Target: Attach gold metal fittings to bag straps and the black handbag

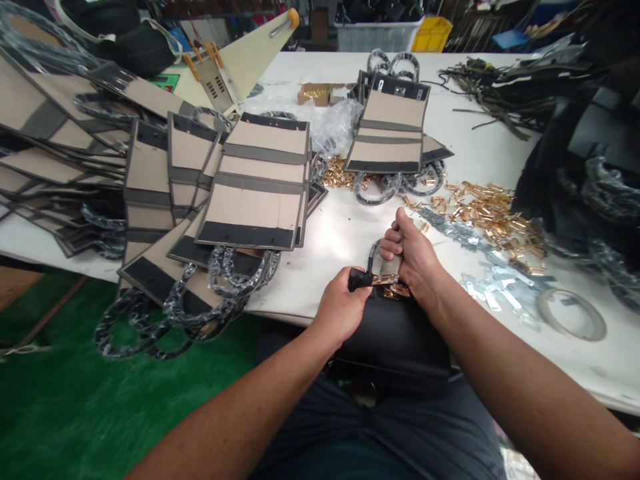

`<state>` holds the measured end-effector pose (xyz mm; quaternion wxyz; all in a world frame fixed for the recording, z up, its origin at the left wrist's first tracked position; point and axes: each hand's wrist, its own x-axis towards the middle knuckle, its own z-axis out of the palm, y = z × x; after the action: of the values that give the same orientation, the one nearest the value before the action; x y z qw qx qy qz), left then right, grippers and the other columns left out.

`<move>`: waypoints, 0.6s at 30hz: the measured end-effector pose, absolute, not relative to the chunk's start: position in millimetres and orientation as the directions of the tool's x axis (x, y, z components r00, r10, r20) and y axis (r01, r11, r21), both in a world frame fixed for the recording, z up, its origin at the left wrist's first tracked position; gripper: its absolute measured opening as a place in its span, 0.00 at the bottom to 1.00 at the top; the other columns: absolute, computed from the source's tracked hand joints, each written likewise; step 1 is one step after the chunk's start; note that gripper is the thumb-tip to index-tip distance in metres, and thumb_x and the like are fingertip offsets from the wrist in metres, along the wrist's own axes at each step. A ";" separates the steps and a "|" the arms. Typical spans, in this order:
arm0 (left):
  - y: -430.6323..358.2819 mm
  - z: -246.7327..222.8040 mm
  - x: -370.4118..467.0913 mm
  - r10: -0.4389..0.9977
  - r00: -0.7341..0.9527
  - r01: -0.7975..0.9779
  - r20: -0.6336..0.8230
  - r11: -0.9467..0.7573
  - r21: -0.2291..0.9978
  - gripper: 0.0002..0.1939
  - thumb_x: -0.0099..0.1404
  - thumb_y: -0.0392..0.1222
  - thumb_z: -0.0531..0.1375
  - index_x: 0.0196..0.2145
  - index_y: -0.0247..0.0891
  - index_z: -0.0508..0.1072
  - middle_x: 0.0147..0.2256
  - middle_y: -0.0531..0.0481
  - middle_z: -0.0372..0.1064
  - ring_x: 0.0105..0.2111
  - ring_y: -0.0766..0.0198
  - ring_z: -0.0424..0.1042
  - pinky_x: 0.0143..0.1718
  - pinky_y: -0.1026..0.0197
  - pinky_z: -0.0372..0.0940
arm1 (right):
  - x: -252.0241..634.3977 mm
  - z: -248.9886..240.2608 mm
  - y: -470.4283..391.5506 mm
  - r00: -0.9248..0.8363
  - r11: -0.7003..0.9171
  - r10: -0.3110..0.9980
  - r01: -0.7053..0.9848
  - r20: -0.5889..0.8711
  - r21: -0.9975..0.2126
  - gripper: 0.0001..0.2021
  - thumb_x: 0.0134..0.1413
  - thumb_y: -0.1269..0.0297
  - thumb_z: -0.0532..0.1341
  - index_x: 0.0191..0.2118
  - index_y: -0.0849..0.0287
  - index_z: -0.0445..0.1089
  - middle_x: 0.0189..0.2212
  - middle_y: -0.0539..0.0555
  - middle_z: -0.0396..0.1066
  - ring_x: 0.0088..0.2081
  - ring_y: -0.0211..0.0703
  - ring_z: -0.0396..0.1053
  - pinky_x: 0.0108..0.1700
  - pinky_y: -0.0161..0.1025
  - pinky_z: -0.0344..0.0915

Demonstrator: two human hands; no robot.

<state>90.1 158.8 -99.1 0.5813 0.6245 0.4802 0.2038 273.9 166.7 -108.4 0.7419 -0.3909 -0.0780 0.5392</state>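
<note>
At the table's front edge my left hand [343, 303] is closed on a black strap end [359, 279], its thumb and fingers pressed together. Gold metal clasps [385, 280] show between the two hands. My right hand [413, 253] is closed too, fingers curled around something that I cannot make out, beside a thin wrapped handle [374, 252]. Below both hands, a black bag piece [400, 333] rests over the lap and against the table edge.
Beige and black panels [260, 200] with wrapped handles are piled at left, with a smaller stack [390, 127] behind. Gold fittings [480, 207], silver plates [493, 287] and a tape roll [573, 313] lie at right. Black straps [505, 83] sit farther back.
</note>
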 end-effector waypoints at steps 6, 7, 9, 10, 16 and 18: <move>157.9 -100.7 91.5 0.845 0.438 0.365 -0.308 0.145 0.919 0.11 0.63 0.34 0.64 0.44 0.43 0.78 0.41 0.51 0.79 0.44 0.55 0.75 0.49 0.56 0.65 | 272.9 -107.0 169.2 0.390 0.083 0.865 -0.733 -0.317 -0.675 0.26 0.56 0.48 0.78 0.31 0.55 0.61 0.19 0.38 0.50 0.16 0.29 0.47 0.14 0.26 0.56; 157.6 -101.4 91.8 0.847 0.437 0.364 -0.304 0.143 0.920 0.12 0.63 0.34 0.64 0.44 0.43 0.78 0.41 0.51 0.79 0.44 0.55 0.75 0.49 0.57 0.65 | 272.8 -106.7 169.5 0.381 0.072 0.867 -0.732 -0.321 -0.677 0.26 0.55 0.48 0.78 0.31 0.55 0.61 0.19 0.38 0.50 0.16 0.29 0.47 0.13 0.26 0.56; 157.0 -102.9 92.2 0.850 0.436 0.362 -0.297 0.137 0.922 0.12 0.63 0.34 0.64 0.44 0.43 0.78 0.41 0.51 0.79 0.43 0.55 0.75 0.47 0.57 0.65 | 272.4 -106.2 170.0 0.368 0.057 0.873 -0.729 -0.320 -0.683 0.27 0.54 0.47 0.79 0.31 0.54 0.61 0.19 0.38 0.50 0.16 0.29 0.47 0.13 0.26 0.55; 156.7 -103.6 92.3 0.851 0.435 0.361 -0.294 0.134 0.923 0.12 0.63 0.34 0.64 0.44 0.43 0.78 0.40 0.51 0.79 0.42 0.55 0.75 0.47 0.57 0.65 | 272.2 -106.0 170.1 0.364 0.053 0.876 -0.726 -0.317 -0.686 0.27 0.53 0.47 0.79 0.31 0.54 0.60 0.19 0.38 0.50 0.16 0.29 0.47 0.13 0.26 0.55; 155.1 -104.7 92.8 0.861 0.422 0.376 -0.284 0.119 0.919 0.12 0.63 0.34 0.63 0.44 0.43 0.78 0.41 0.51 0.79 0.43 0.55 0.75 0.48 0.56 0.65 | 270.6 -105.0 169.2 0.360 0.057 0.882 -0.722 -0.304 -0.690 0.29 0.49 0.49 0.81 0.30 0.55 0.61 0.19 0.38 0.51 0.16 0.28 0.46 0.13 0.26 0.55; 154.7 -104.8 93.0 0.868 0.415 0.377 -0.272 0.108 0.920 0.12 0.63 0.34 0.63 0.45 0.43 0.78 0.41 0.51 0.79 0.43 0.55 0.75 0.49 0.56 0.65 | 270.1 -104.7 169.0 0.361 0.059 0.881 -0.726 -0.306 -0.685 0.28 0.49 0.49 0.81 0.30 0.55 0.61 0.19 0.38 0.51 0.17 0.29 0.45 0.13 0.26 0.54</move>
<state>93.0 154.7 -104.8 0.5569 0.6305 0.4938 0.2203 270.1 169.0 -104.7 0.7212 -0.4004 -0.0968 0.5569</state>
